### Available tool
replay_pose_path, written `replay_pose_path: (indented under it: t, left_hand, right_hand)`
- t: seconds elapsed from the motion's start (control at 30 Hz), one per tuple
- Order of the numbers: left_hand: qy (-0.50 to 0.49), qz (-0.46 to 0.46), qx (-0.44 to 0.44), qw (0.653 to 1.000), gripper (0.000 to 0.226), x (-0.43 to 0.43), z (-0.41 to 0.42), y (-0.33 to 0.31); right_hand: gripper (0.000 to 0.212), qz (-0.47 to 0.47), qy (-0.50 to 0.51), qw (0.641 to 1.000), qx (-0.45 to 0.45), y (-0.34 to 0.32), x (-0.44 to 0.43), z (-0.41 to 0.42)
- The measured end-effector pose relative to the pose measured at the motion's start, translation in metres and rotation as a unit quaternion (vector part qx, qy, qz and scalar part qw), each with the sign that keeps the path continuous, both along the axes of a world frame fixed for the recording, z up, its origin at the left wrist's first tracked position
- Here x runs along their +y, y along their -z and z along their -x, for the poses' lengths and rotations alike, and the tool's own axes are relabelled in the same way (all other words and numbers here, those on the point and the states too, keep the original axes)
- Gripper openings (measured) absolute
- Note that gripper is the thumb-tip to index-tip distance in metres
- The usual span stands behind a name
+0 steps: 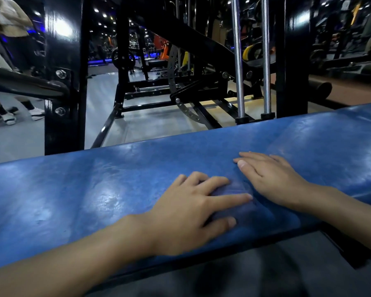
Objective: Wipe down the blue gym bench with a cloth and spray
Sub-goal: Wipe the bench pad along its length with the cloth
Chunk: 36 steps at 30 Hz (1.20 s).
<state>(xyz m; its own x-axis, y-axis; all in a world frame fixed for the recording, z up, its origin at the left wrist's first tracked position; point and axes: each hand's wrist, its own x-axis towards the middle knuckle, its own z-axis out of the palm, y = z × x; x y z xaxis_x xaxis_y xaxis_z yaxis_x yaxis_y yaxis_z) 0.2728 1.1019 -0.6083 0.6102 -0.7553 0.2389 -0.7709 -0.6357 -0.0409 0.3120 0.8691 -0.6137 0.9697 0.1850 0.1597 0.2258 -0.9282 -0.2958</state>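
The blue padded gym bench [94, 189] runs across the view from lower left to upper right. A dark blue cloth [240, 202] lies flat on its pad near the front edge. My left hand [193, 211] lies on the cloth's left part with fingers spread and straight. My right hand [272, 176] rests flat on the pad at the cloth's right edge, fingers straight and pointing left. No spray bottle is in view.
A black machine frame post [64, 82] stands just behind the bench on the left. Two chrome guide rods [238, 61] and a black upright [291, 56] stand behind it on the right. Other gym machines fill the floor beyond. A person's legs [9, 116] show at far left.
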Motion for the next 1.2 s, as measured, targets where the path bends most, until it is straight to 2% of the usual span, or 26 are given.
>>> replay_pose_path:
  t: [0.13, 0.23, 0.3, 0.43, 0.5, 0.57, 0.67, 0.83, 0.93, 1.03, 1.2]
  left_hand:
    - [-0.018, 0.001, 0.045, 0.999, 0.051, 0.015, -0.019, -0.008]
    - [-0.089, 0.002, 0.059, 0.994, 0.052, 0.039, -0.062, -0.007]
    - [-0.159, 0.038, 0.063, 0.985, 0.051, 0.069, -0.097, -0.006]
    - [-0.372, 0.053, 0.056, 0.925, 0.048, 0.134, -0.155, -0.004]
    - [-0.413, 0.05, 0.046, 0.908, 0.049, 0.144, -0.165, -0.001]
    - [-0.402, 0.048, 0.035, 0.914, 0.047, 0.137, -0.16, 0.0]
    - [-0.333, 0.036, 0.03, 0.942, 0.048, 0.112, -0.127, -0.003]
    - [-0.102, 0.011, 0.016, 0.995, 0.052, 0.048, -0.026, -0.002]
    - [0.009, 0.017, 0.004, 1.0, 0.05, 0.036, 0.01, 0.001]
    - [-0.001, 0.013, 0.041, 0.999, 0.053, 0.043, -0.003, -0.005]
    - [-0.111, 0.018, 0.063, 0.992, 0.054, 0.08, -0.078, -0.006]
  right_hand:
    - [0.059, -0.013, -0.014, 0.999, -0.036, -0.007, 0.008, 0.009]
    - [0.058, 0.004, -0.031, 1.0, -0.001, -0.004, 0.015, 0.018]
    - [0.061, 0.042, -0.041, 0.998, 0.025, 0.001, 0.017, 0.021]
    - [0.063, 0.051, -0.038, 0.998, 0.031, 0.002, 0.019, 0.02]
    - [0.063, 0.055, -0.039, 0.997, 0.029, 0.002, 0.019, 0.019]
    - [0.064, 0.059, -0.039, 0.997, 0.03, 0.003, 0.02, 0.019]
    - [0.066, 0.055, -0.039, 0.997, 0.029, 0.004, 0.02, 0.017]
    - [0.062, 0.022, -0.029, 0.999, 0.033, 0.003, 0.018, 0.014]
    - [0.061, -0.013, -0.016, 1.0, 0.018, -0.001, 0.02, 0.013]
    - [0.059, -0.009, -0.026, 1.0, -0.001, -0.003, 0.026, 0.013]
    - [0.069, 0.056, -0.05, 0.997, 0.033, 0.001, 0.041, 0.015]
